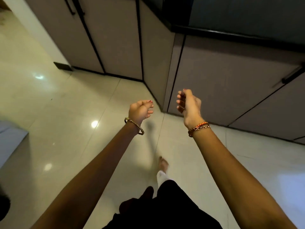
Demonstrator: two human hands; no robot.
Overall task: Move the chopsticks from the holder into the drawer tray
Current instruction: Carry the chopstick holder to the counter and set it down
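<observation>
1. A person stands on a glossy, pale tiled floor (pixel 66 113) in a kitchen, both bare forearms stretched forward over it, seen from a head-worn camera looking down.
2. The left hand (pixel 140 110) hangs in the air with its fingers loosely curled inward toward the palm; it holds nothing. A gold-coloured bangle (pixel 134 126) circles the left wrist.
3. The right hand (pixel 188 103) is raised slightly higher, edge-on to the camera, its fingers loosely bent toward the palm and also gripping nothing. A red-and-orange thread and a chain bracelet (pixel 198 128) sit together on the right wrist.
4. The two hands are apart, neither touching the other nor any surface.
5. Grey lower cabinet doors (pixel 222 76) with dark edging run along the far side and turn a corner just beyond the hands; a dark bar handle (pixel 293 75) shows at the right edge, and two more handles (pixel 74 5) at top left.
6. A dark countertop edge (pixel 231 35) runs above the right-hand cabinets.
7. Below the arms, a bare foot (pixel 163 163), blurred, rests on the tiles beside dark clothing (pixel 165 209).
8. The chopsticks, their holder and the drawer tray are outside this view; their place cannot be told.
</observation>
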